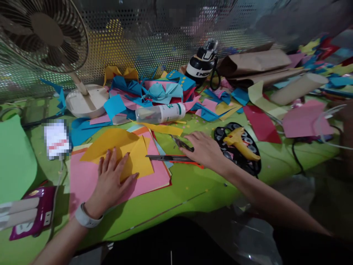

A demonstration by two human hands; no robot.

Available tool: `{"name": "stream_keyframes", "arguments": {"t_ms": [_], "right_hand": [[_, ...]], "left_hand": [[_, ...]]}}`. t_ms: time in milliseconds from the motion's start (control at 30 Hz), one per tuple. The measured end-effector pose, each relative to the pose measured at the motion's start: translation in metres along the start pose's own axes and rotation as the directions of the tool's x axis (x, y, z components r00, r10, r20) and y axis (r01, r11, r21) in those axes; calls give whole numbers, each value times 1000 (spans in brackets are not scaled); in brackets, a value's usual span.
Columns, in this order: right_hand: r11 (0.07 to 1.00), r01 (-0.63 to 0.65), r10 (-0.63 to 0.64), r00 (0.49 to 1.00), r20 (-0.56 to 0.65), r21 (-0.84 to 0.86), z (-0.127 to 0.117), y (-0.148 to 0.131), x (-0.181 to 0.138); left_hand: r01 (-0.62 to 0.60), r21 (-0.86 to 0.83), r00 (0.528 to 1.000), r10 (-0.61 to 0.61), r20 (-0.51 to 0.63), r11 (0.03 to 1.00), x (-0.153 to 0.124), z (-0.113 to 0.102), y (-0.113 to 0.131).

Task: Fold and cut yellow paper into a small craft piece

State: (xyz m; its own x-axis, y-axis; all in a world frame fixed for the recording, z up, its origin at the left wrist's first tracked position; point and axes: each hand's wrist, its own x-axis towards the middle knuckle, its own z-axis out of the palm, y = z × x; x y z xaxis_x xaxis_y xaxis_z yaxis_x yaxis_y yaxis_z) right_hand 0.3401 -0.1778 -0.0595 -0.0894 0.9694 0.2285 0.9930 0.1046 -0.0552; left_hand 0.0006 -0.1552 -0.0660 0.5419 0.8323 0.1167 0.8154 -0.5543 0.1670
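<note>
My left hand (111, 180), fingers spread, lies flat on folded yellow paper (139, 162). Under this paper is a stack of coloured sheets with a pink sheet (85, 184) on top. To the right, my right hand (205, 149) curls over a small dark tool with a pointed metal tip (182, 143); its thumb is hidden, and the tool's exact kind is unclear. Just below those fingers, a long dark blade (165, 158) with orange edging reaches over the stack's right edge. A yellow strip of paper (162, 129) lies above the stack.
A fan (88, 101) and a phone (56, 140) stand at left, near a purple power strip (45, 209). Behind my hands are a clear bottle (161, 113), paper scraps and a black-and-white water bottle (200, 68). A yellow glue gun (242, 143) rests on a black tray at right.
</note>
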Motion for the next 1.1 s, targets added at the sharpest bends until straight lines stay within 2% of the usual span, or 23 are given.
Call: {"name": "stream_keyframes", "arguments": {"t_ms": [100,200,267,367,433,500,600,667,733,800,867,967,1033,1100], "right_hand": [[999,9,-9,1000,0,48,-6,3,10],[998,-1,12,987,-161,71,-16,9,39],[998,35,-21,963,-269,47,-18,14,69],[966,256,-252,963,-92,32,-6,21,118],[947,319,-321,946,42,43,4,24,142],[942,330,-334,940,68,55,8,26,153],[932,348,-344,937,-55,101,-4,19,152],[880,440,-429,898,-96,181,-15,3,149],[814,530,-529,846,-71,237,-19,-25,149],[761,603,-616,787,-23,239,-13,-58,155],[740,641,-649,760,-31,204,-1,-90,163],[777,611,-604,792,-94,153,4,-117,163],[799,583,-568,812,-135,146,-6,-115,148],[816,554,-537,832,-137,165,-21,-101,120]], "left_hand": [[8,-11,1000,-8,0,1000,-1,1,0],[20,-13,1000,-19,14,1000,-1,0,0],[27,-17,999,-27,27,999,-1,-1,1],[53,-25,998,-53,34,998,-1,-3,2],[79,-35,996,-77,35,996,-1,-4,3],[90,-49,995,-88,41,995,-1,-3,4],[92,-72,995,-88,55,993,-2,-3,5],[97,-83,994,-91,63,992,-2,-3,6],[96,-85,994,-91,64,992,-3,-3,6],[88,-79,995,-84,49,993,-4,-3,6],[68,-71,997,-67,26,995,-4,-2,6],[4,-73,1000,-5,-21,997,-4,-3,7],[-62,-93,997,57,-52,994,-3,-4,8],[-108,-124,992,98,-82,986,-2,-5,9]]}}
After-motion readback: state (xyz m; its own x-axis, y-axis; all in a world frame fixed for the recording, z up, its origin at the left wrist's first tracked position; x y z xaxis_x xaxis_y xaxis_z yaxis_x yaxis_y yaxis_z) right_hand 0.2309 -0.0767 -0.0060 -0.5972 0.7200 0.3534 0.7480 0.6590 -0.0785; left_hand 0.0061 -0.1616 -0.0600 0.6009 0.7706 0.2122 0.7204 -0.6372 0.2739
